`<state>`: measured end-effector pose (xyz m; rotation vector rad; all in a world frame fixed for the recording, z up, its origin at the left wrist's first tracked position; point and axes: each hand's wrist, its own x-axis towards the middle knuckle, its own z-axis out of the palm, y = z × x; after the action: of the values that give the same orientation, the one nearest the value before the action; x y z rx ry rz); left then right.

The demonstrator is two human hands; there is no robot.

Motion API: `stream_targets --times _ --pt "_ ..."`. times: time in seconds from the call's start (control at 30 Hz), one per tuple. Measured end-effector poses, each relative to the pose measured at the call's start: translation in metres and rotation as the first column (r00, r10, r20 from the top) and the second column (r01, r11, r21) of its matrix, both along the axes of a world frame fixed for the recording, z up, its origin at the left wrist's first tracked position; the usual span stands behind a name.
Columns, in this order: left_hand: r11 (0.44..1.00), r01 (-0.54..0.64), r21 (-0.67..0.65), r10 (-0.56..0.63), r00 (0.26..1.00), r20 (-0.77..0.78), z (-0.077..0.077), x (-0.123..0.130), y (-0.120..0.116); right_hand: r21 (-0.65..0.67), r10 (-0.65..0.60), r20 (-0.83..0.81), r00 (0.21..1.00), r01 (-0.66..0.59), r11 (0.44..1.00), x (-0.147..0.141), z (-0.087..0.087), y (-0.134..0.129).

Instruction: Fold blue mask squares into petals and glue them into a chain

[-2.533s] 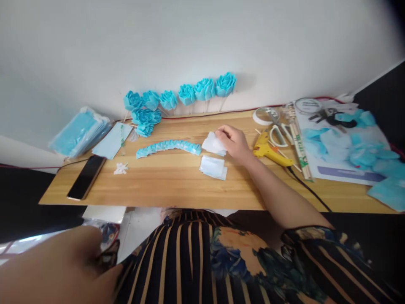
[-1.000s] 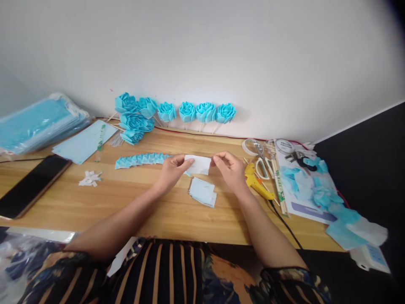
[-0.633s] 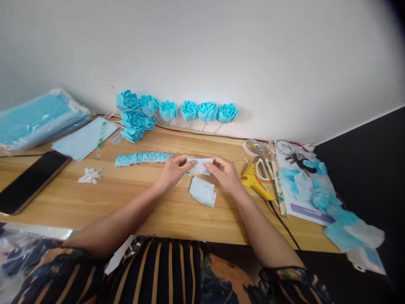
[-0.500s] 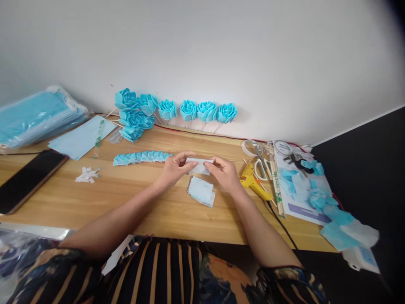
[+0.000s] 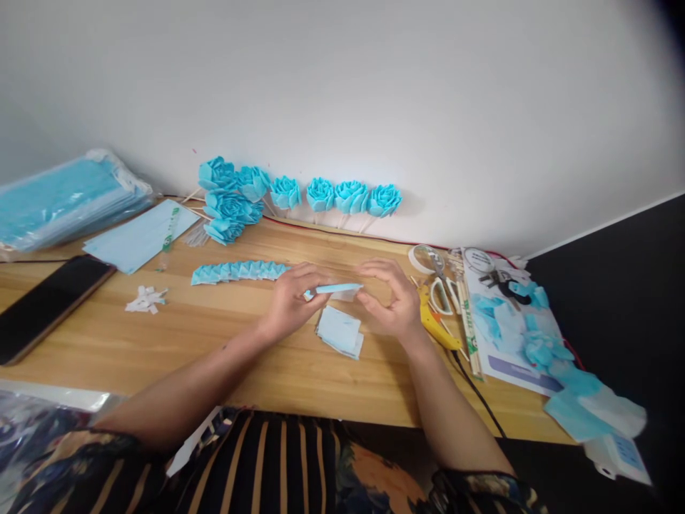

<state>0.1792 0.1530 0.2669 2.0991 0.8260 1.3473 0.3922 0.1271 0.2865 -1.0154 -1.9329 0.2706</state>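
A light blue and white fabric piece [image 5: 342, 289] is held just above the table by my left hand [image 5: 294, 296], whose thumb and fingers pinch its left end. My right hand [image 5: 390, 294] is at the piece's right end, thumb and fingers spread apart; it seems clear of the piece or barely at its tip. Just below lies a small stack of pale blue fabric pieces [image 5: 340, 332]. Left of my left hand runs a row of folded blue petals [image 5: 238, 272], its right end partly behind the hand.
Several blue fabric roses [image 5: 321, 194] on sticks lean at the wall. To the right lie a yellow glue gun [image 5: 436, 321], scissors [image 5: 443, 294], tape [image 5: 425, 258] and blue scraps [image 5: 546, 346]. At left are a phone [image 5: 53, 303], white scraps [image 5: 145, 300] and bagged blue sheets [image 5: 64, 200].
My right hand has opened and moved a little right. The fabric piece has turned so that a narrow blue edge shows, and my left hand still holds it.
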Motion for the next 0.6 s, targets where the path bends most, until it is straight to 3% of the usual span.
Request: stream_targets --times 0.1,0.17,0.37,0.47,0.6 --pt "0.998 0.039 -0.048 -0.039 0.999 0.006 -0.001 0.002 -0.001 0.027 0.035 0.046 0.998 -0.036 0.999 -0.004 -0.001 0.001" --pt "0.983 0.087 -0.16 -0.082 0.996 0.041 -0.002 0.005 -0.001 0.012 0.048 0.041 0.998 -0.049 0.999 -0.007 -0.001 0.001" --pt "0.835 0.179 -0.52 -0.152 0.984 0.094 -0.012 0.008 -0.001 -0.09 0.027 -0.076 0.997 -0.034 0.995 -0.012 -0.003 -0.002" --pt "0.802 0.178 -0.57 -0.159 0.984 0.084 -0.019 0.009 0.0 -0.123 -0.028 -0.083 0.996 0.018 0.992 -0.012 -0.004 -0.001" --pt "0.801 0.154 -0.578 -0.131 0.988 0.08 -0.02 0.01 0.0 -0.143 -0.071 -0.092 0.993 0.057 0.988 -0.01 -0.003 0.0"
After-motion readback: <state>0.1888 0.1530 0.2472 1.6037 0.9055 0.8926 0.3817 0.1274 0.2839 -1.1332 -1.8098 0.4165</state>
